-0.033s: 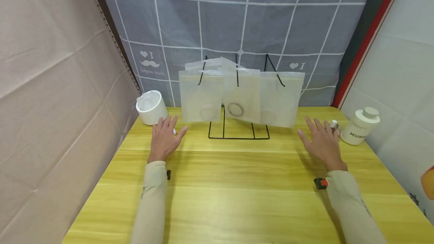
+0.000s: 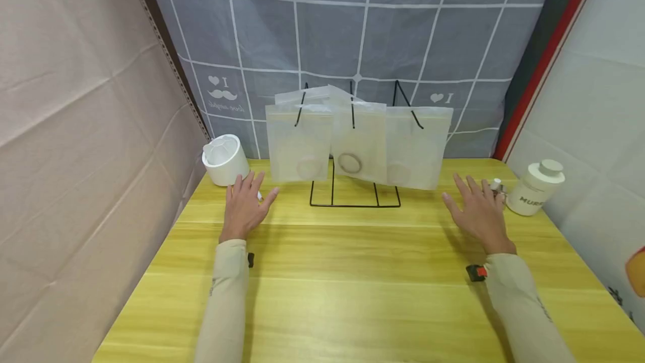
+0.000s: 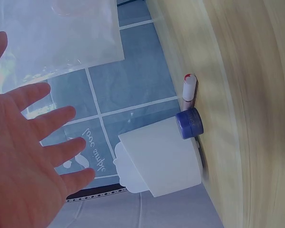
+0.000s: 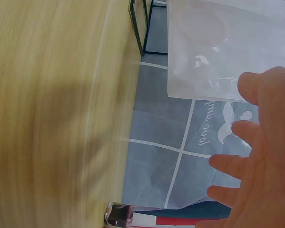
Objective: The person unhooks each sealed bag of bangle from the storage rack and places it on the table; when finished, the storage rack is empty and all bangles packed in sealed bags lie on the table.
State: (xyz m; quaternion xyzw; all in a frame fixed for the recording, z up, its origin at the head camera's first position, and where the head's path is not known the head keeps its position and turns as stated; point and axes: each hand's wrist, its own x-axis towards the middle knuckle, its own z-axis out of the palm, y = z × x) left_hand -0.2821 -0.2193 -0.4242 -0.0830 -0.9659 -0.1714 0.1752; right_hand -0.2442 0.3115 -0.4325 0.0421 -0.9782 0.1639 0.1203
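Note:
Fingers spread and holding nothing, my left hand (image 2: 243,206) hovers above the table before a white round container (image 2: 227,170). A blue jar (image 3: 190,124) and a small white tube (image 3: 189,89) stand beside that container in the left wrist view. On the other side my right hand (image 2: 478,214) is also held out with spread fingers. Close to it is a small dark bottle with a white cap (image 4: 118,214). Between the hands, a black wire rack (image 2: 355,206) carries several translucent zip bags (image 2: 420,147). One bag shows a dark ring-shaped item (image 2: 350,163) inside.
A white bottle with a grey-white cap (image 2: 534,189) stands at the right edge of the wooden table (image 2: 353,296). Grey checked cloth (image 2: 327,32) hangs behind the rack, and pale cloth (image 2: 90,128) hangs along the left side.

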